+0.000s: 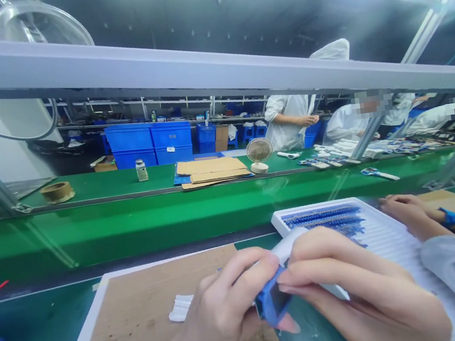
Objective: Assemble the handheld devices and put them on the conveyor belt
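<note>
In front of me, both hands are closed around a small blue-edged part (275, 303) with a dark flat face. My left hand (224, 305) grips it from the left, fingers bent over its top. The fingertips of my right hand (351, 283) pinch its right edge. A smooth white piece (291, 245) shows behind the fingers; whether it is joined to the blue part I cannot tell. Below my hands lies a brown cardboard sheet (146, 315), with a folded white strip (181, 307) beside my left hand. Just beyond my right hand stands a white ribbed tray (385, 222) with rows of blue circuit boards (322, 219).
A co-worker's hands (409, 211) are close by at the right. On the green ledge are a tape roll (57, 192), a small bottle (141, 170), cardboard sheets (210, 168), a small fan (259, 152) and several white handheld pieces (334, 152). A white beam (197, 65) crosses above.
</note>
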Action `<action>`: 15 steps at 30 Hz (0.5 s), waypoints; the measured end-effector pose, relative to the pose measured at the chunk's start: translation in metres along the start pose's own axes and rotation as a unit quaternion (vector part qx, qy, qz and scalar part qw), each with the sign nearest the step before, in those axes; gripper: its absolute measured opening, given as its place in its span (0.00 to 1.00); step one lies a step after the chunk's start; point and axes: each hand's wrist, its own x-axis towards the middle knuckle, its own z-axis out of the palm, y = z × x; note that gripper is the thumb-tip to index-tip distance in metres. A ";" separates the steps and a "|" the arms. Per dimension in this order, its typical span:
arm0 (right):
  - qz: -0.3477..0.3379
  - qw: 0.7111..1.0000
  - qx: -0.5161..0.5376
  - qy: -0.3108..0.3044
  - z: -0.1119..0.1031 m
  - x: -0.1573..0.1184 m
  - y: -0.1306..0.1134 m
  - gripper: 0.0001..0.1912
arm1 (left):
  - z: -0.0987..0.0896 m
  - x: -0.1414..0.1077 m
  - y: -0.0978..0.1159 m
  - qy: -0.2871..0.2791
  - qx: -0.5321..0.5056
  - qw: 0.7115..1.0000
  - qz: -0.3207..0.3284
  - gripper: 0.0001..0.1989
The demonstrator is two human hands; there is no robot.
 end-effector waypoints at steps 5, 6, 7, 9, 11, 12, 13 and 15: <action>0.000 1.000 -0.004 0.005 -0.001 -0.001 -0.003 0.11 | 0.002 -0.004 0.000 -0.002 0.036 0.999 0.004 0.29; -0.001 1.000 -0.004 0.008 -0.002 -0.001 -0.003 0.11 | 0.002 -0.004 0.001 -0.002 0.042 0.999 0.006 0.29; -0.003 1.000 -0.003 0.010 -0.002 -0.001 -0.002 0.11 | 0.001 -0.003 0.002 -0.007 0.047 0.999 0.004 0.29; -0.001 1.000 0.001 0.002 -0.002 0.000 -0.002 0.11 | 0.000 -0.003 0.004 -0.015 0.057 0.998 -0.001 0.30; 0.003 1.000 0.008 -0.003 -0.002 0.001 -0.001 0.10 | -0.001 -0.003 0.005 -0.019 0.072 0.997 -0.001 0.31; 0.003 1.000 0.011 0.000 -0.002 0.001 -0.001 0.10 | -0.002 -0.003 0.006 -0.020 0.081 0.996 0.001 0.31; 0.003 1.000 0.014 0.001 -0.002 0.002 -0.001 0.10 | -0.002 -0.003 0.006 -0.021 0.090 0.996 0.003 0.31; 0.006 1.000 0.018 0.006 -0.001 0.003 -0.001 0.10 | -0.003 -0.004 0.007 -0.019 0.108 0.994 0.008 0.32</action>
